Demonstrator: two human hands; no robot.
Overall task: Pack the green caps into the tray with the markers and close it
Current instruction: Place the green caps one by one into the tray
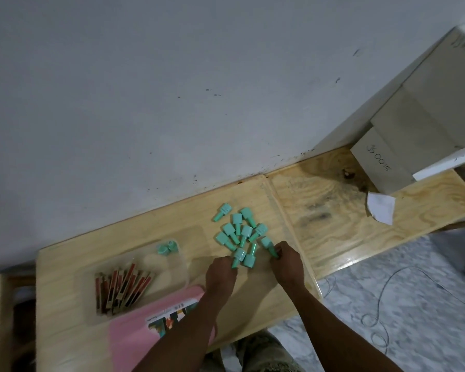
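The green caps (239,234) lie in a loose heap on the table (145,237), right of the clear tray (134,275) that holds the markers (121,291). A couple of caps already sit in the tray's far corner (167,248). Both hands work the near edge of the heap. The left hand (220,272) is curled around the stem of one cap (238,257), and the right hand (287,261) pinches the stem of another (269,245).

The caps look like small, hard, light plastic pieces, each with a wide head and a thin stem. They will likely roll or skid on the smooth wood if nudged, so a pinch across the head, or a scoop of several at once, should serve better than pushing. Nothing here seems fragile.

The pink lid (134,334) lies at the table's near edge, just beside the tray and partly under the left forearm. The tray has bare room at its far right for more caps. The path from heap to tray is short and open. The table's right edge is near the heap, so a stray cap could drop to the floor (387,304).
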